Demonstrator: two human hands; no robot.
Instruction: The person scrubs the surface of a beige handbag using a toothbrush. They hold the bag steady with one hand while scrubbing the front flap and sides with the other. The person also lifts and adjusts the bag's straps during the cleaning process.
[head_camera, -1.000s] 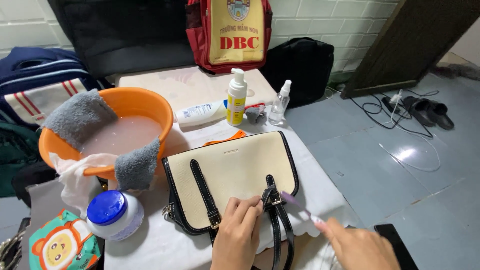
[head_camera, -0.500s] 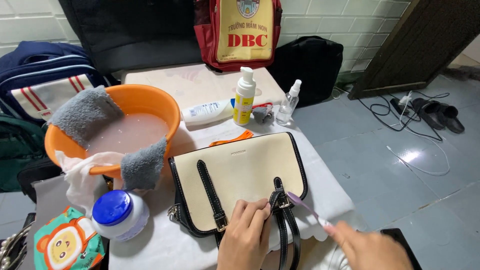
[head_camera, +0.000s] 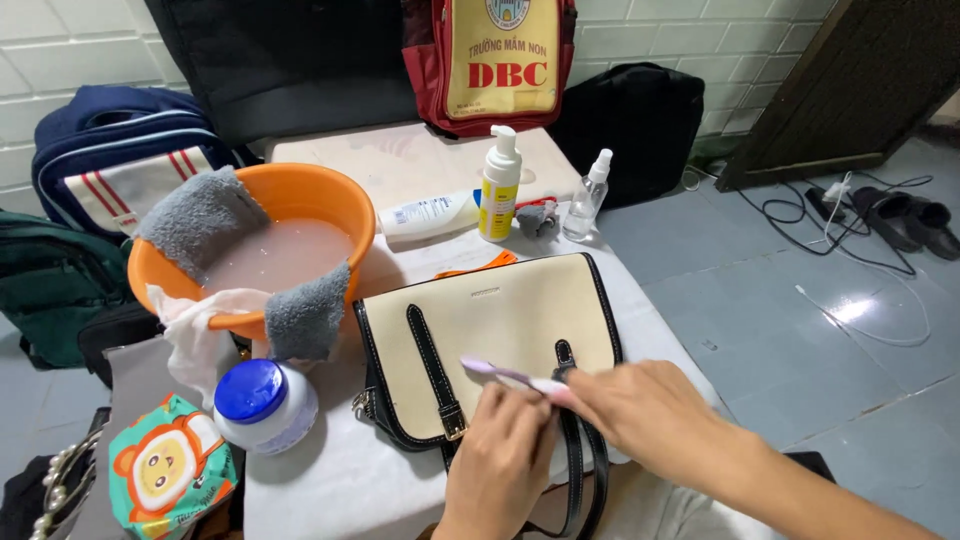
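- Left hand (head_camera: 500, 455) presses flat on the bag (head_camera: 500, 320): keep it steady.
- Right hand (head_camera: 640, 410) grips the toothbrush (head_camera: 500, 373): short, light strokes suit the cream panel.

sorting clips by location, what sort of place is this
Probably a home floor corner used for cleaning bags: grey tile floor, white brick wall, backpacks against it, an orange basin beside a cream handbag.

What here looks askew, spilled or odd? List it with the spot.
Nothing is spilled or broken. Two grey cloths and a white rag hang over the rim of the orange plastic basin of cloudy water. A white tube bottle lies on its side beside the upright yellow pump bottle.
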